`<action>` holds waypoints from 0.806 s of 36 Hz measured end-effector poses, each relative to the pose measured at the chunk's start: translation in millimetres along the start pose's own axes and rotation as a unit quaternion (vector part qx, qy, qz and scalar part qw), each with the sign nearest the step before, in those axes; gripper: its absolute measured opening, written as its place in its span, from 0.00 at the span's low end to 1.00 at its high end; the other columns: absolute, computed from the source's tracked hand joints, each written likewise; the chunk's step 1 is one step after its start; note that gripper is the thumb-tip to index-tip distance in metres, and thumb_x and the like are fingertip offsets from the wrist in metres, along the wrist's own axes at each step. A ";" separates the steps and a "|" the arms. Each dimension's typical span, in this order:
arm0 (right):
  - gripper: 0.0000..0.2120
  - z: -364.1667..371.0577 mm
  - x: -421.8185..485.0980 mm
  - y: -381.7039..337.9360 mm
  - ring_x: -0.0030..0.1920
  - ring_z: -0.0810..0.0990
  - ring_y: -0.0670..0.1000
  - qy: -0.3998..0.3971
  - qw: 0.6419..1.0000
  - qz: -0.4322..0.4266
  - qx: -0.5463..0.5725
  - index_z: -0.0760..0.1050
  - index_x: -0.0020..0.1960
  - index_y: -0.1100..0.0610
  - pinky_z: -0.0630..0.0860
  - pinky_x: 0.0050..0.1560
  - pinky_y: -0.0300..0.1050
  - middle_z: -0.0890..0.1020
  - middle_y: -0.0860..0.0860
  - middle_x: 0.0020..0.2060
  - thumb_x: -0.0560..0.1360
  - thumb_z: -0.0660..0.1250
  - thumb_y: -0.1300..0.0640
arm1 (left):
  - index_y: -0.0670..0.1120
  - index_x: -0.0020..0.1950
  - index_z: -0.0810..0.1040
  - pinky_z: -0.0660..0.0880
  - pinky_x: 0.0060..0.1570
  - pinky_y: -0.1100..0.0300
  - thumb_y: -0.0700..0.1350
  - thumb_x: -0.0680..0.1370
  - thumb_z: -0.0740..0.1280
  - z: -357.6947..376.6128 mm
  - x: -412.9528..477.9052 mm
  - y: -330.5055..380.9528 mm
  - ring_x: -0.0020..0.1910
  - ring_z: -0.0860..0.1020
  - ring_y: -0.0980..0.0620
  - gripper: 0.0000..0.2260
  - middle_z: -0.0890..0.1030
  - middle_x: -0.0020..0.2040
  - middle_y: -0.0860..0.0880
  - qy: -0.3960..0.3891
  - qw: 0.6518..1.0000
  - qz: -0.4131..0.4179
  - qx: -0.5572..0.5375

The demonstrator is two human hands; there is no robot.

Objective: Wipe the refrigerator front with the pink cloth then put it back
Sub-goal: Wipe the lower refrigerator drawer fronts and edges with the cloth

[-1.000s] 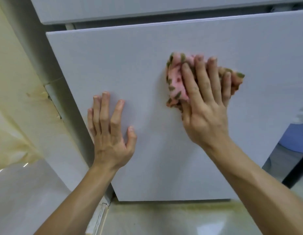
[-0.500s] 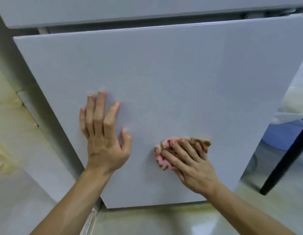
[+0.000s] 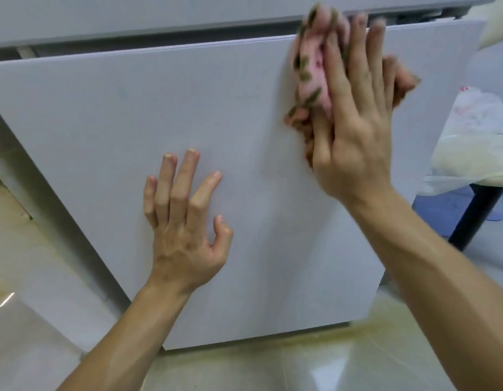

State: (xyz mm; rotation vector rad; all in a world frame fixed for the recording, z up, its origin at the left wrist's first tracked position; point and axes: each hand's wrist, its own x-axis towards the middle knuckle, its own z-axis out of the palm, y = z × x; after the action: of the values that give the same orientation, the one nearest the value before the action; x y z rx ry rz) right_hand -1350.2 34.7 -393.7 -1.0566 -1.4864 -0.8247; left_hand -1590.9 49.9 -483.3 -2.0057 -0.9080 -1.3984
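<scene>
While your left hand (image 3: 185, 221) rests at about seven o'clock on the refrigerator front (image 3: 103, 114), its fingers spread and fingertips touching the panel, it holds nothing and seems to brace you. Farther up, at about one o'clock, your right hand (image 3: 354, 131) presses the pink cloth (image 3: 312, 77) against the panel just under its top edge, fingers straight and slightly apart over the bunched fabric. You look to be mid-wipe: the cloth is blurred with motion, and which parts of the panel are already clean cannot be told. What is left, by my judgement, is finishing the wipe and putting the cloth back; its resting place is not in view.
</scene>
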 end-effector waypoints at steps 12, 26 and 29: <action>0.27 17.2 -157.7 30.0 0.85 0.51 0.58 -0.087 0.990 -0.106 -0.030 0.58 0.84 0.56 0.47 0.84 0.58 0.52 0.54 0.85 0.86 0.55 0.52 | 0.46 0.78 0.67 0.46 0.81 0.37 0.43 0.76 0.68 22.3 6.2 21.2 0.83 0.54 0.36 0.30 0.61 0.82 0.38 0.001 1.000 -0.030 0.007; 0.37 -16.6 -191.7 74.9 0.85 0.48 0.52 -0.187 0.967 -0.161 -0.071 0.48 0.86 0.52 0.45 0.85 0.53 0.48 0.49 0.86 0.81 0.58 0.59 | 0.46 0.77 0.66 0.47 0.80 0.35 0.41 0.74 0.69 28.3 8.3 35.1 0.83 0.55 0.39 0.31 0.60 0.81 0.41 0.005 1.000 -0.021 0.018; 0.29 -15.3 -121.6 65.9 0.85 0.48 0.54 -0.081 0.996 -0.038 -0.011 0.51 0.85 0.58 0.44 0.84 0.55 0.56 0.57 0.84 0.86 0.54 0.59 | 0.47 0.77 0.67 0.48 0.80 0.35 0.40 0.73 0.70 32.5 8.2 43.9 0.83 0.54 0.41 0.32 0.61 0.81 0.41 0.002 1.000 -0.007 0.019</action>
State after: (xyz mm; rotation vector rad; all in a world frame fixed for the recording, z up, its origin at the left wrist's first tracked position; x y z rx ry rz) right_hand -1280.6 22.7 -513.5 -1.1116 -1.6649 -0.8262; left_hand -1535.9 47.8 -488.1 -1.9726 -0.9403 -1.3819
